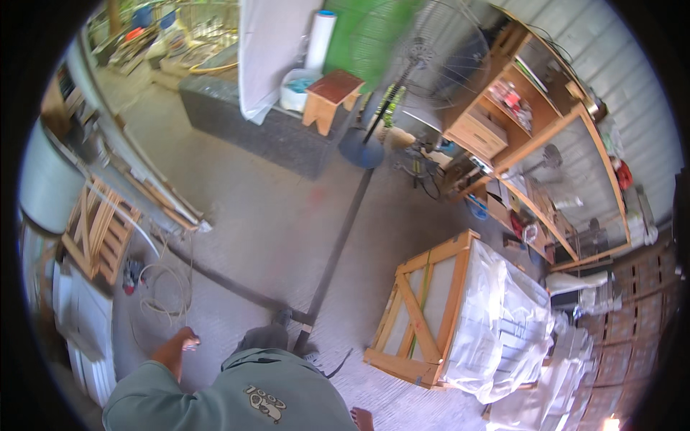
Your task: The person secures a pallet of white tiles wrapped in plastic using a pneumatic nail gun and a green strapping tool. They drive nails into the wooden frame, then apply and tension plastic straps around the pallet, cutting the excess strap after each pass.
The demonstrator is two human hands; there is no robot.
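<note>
Head cam is a wide fisheye, the left one of a side-by-side pair, sitting up on the wearer's head and pointed steeply down and forward. Nearest to the lens is the wearer's own shirt [287, 391], filling bottom center, with the left hand [185, 340] at lower left and the right hand [363, 419] barely making it in at the bottom edge. Past that it looks down across the floor [266, 208], with the crate [419, 316] mid-range on the right and the stool [335, 87] farther off up top. Super wide, so the wall [636, 79] bows near the black round rim.
</note>
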